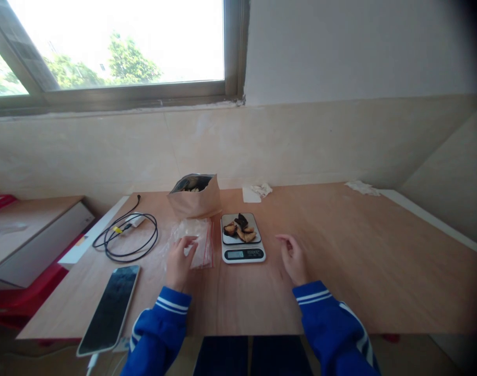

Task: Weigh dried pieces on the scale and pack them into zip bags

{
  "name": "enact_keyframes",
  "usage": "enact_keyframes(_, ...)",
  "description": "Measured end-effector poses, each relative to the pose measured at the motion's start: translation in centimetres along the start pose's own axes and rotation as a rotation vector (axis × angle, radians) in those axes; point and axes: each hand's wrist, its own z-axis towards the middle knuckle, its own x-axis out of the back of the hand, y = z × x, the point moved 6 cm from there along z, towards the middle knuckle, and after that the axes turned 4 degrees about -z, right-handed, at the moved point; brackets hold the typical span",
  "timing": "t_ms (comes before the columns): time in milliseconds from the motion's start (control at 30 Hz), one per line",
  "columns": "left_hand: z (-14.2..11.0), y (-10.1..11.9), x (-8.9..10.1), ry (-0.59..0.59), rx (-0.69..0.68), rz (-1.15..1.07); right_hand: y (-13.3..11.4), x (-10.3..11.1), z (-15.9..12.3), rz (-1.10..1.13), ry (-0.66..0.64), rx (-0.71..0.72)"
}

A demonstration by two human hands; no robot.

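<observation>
Slices of dried mushroom [246, 236], pale brown with dark pieces among them, lie on the metal plate of a small white digital kitchen scale [225, 256]. Left of the scale is a stack of clear zip bags [204, 245] with red edges. My left hand [179, 261] is over the near side of these bags, thumb and forefinger apart, holding nothing. To the right of the scale, my right hand [294, 260] rests near the tabletop with loosely bent fingers and nothing visible in it. Behind the bags stands an open brown paper pouch [197, 202] with pieces inside.
A coiled black cable [156, 237] and a white adapter [135, 219] lie at the left. A phone [111, 308] with a white cable plugged in overlaps the left front edge. White paper [251, 195] and a crumpled tissue [262, 189] lie by the wall.
</observation>
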Motion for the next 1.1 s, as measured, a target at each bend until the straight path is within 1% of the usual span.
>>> enact_keyframes(33,-0.3,1.0,0.2,0.026,-0.042,-0.046,-1.7,-0.7,-0.5,0.044,-0.062,-0.012)
enact_keyframes(100,-1.1,3.4,0.5,0.061,-0.116,-0.132,-5.4,-2.9,-1.6,0.124,-0.269,-0.01)
enact_keyframes(133,-1.6,4.5,0.6,0.08,-0.14,-0.169,-7.2,-4.0,-2.1,0.145,-0.343,-0.007)
enact_keyframes(167,-2.0,5.6,0.6,0.087,-0.169,-0.204,-8.7,-4.9,-2.4,0.155,-0.372,-0.01)
enact_keyframes(233,-2.7,7.5,0.7,0.068,-0.217,-0.26,-10.8,-6.3,-2.7,0.192,-0.374,-0.019)
enact_keyframes(300,-3.1,8.7,1.0,0.057,-0.226,-0.294,-11.6,-7.3,-2.6,0.251,-0.358,-0.047)
enact_keyframes(367,-3.0,8.9,1.7,0.089,-0.199,-0.319,-11.2,-7.8,-2.4,0.322,-0.383,-0.107)
enact_keyframes(467,-2.3,7.9,3.0,0.171,-0.121,-0.36,-10.2,-7.7,-2.2,0.407,-0.498,-0.195)
enact_keyframes(500,-2.0,7.5,3.2,0.178,-0.104,-0.377,-10.1,-7.5,-2.1,0.417,-0.549,-0.2)
enact_keyframes(567,-1.2,6.9,3.3,0.159,-0.098,-0.411,-9.9,-6.9,-1.9,0.388,-0.624,-0.152)
enact_keyframes(600,-0.7,6.7,3.2,0.149,-0.108,-0.419,-9.7,-6.6,-1.6,0.347,-0.626,-0.11)
enact_keyframes(633,-0.3,6.5,3.0,0.152,-0.118,-0.412,-9.3,-6.2,-1.2,0.291,-0.592,-0.06)
enact_keyframes(700,0.6,6.0,2.7,0.21,-0.137,-0.359,-8.3,-5.3,-0.3,0.144,-0.442,0.053)
enact_keyframes(767,1.4,5.4,2.0,0.323,-0.14,-0.302,-6.9,-5.0,0.4,-0.002,-0.295,0.146)
enact_keyframes(800,1.6,5.0,1.6,0.392,-0.137,-0.308,-6.2,-5.1,0.5,-0.058,-0.258,0.18)
enact_keyframes(833,1.8,4.5,1.0,0.463,-0.12,-0.343,-5.5,-5.4,0.6,-0.1,-0.247,0.206)
enact_keyframes(867,2.0,3.9,0.2,0.506,-0.096,-0.387,-4.9,-5.8,0.6,-0.131,-0.253,0.225)
enact_keyframes(900,2.1,3.3,-0.7,0.525,-0.069,-0.425,-4.4,-6.2,0.6,-0.154,-0.267,0.239)
enact_keyframes(1000,2.1,1.7,-3.3,0.526,0.011,-0.506,-3.8,-7.0,0.4,-0.191,-0.295,0.27)
enact_keyframes(1100,1.7,0.8,-4.7,0.495,0.045,-0.539,-3.8,-7.0,0.4,-0.213,-0.289,0.277)
